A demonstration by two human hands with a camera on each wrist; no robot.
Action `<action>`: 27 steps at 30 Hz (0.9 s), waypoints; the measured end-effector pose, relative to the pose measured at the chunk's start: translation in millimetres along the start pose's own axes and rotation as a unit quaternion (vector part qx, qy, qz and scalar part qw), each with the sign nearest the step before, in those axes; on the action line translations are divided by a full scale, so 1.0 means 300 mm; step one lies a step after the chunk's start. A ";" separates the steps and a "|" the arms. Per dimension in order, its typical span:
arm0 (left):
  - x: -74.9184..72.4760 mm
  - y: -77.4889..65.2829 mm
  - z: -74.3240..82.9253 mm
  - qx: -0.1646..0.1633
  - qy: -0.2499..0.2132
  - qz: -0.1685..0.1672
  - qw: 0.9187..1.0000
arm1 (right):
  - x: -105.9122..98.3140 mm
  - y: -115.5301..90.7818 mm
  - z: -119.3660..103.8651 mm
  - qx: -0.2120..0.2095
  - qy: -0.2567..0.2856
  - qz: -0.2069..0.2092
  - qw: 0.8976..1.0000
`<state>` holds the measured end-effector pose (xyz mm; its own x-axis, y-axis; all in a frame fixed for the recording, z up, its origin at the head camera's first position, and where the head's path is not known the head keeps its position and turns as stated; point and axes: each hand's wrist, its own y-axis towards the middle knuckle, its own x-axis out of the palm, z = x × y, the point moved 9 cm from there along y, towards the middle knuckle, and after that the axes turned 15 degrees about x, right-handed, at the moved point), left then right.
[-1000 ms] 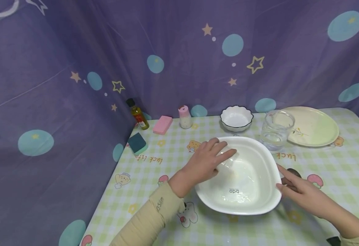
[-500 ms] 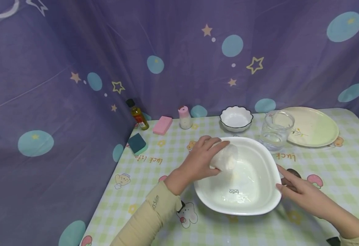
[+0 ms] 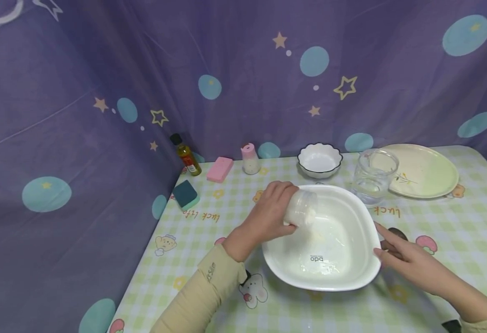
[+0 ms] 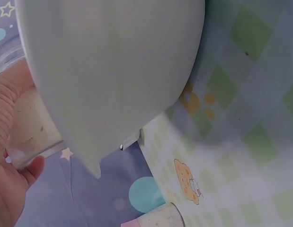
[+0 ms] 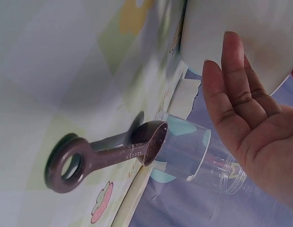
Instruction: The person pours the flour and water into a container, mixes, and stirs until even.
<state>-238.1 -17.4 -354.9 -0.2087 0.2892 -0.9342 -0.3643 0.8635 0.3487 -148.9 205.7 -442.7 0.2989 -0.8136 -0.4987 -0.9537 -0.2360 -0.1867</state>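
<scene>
A white plastic basin with its mouth tipped toward me is above the checked tablecloth. My left hand grips a clear cup, tilted sideways over the basin's left part. Something pale is inside the cup, and wet-looking glints show on the basin floor. At the basin's right side, my right hand holds the rim, thumb near the edge and fingers against the outer wall. A brown measuring spoon lies just below that hand in the right wrist view; the hand partly hides it in the head view.
Behind the basin stand a clear jar of liquid, a scalloped white bowl and an oval plate. Farther left are a pink-topped shaker, a pink sponge, an oil bottle and a green sponge.
My left hand has turned over and drawn slightly left, so the tilted cup now shows clearly. The right hand and the basin stay almost where they were.
</scene>
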 end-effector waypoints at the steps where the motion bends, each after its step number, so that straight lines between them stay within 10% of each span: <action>1: -0.003 0.001 -0.001 0.004 0.010 0.002 1.000 | 0.000 0.001 0.000 0.000 0.000 0.000 1.000; 8: -0.018 0.015 0.018 0.056 0.098 0.002 0.994 | 0.002 0.004 0.001 -0.001 0.008 -0.006 1.000; 16: 0.047 0.023 0.106 0.140 0.160 -0.098 0.972 | 0.003 0.005 0.004 0.004 0.011 -0.012 1.000; 22: 0.012 0.036 0.115 0.135 0.202 -0.051 0.969 | 0.004 0.007 0.007 0.005 0.009 -0.010 1.000; 27: 0.038 0.029 0.133 0.158 0.201 -0.074 0.964 | 0.003 0.006 0.009 0.007 0.007 -0.006 1.000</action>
<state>-207.5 9.7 -365.4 -0.5328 0.0243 -0.8459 -0.1357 0.9842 0.1137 -150.2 205.9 -445.7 0.3096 -0.8184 -0.4841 -0.9494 -0.2383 -0.2044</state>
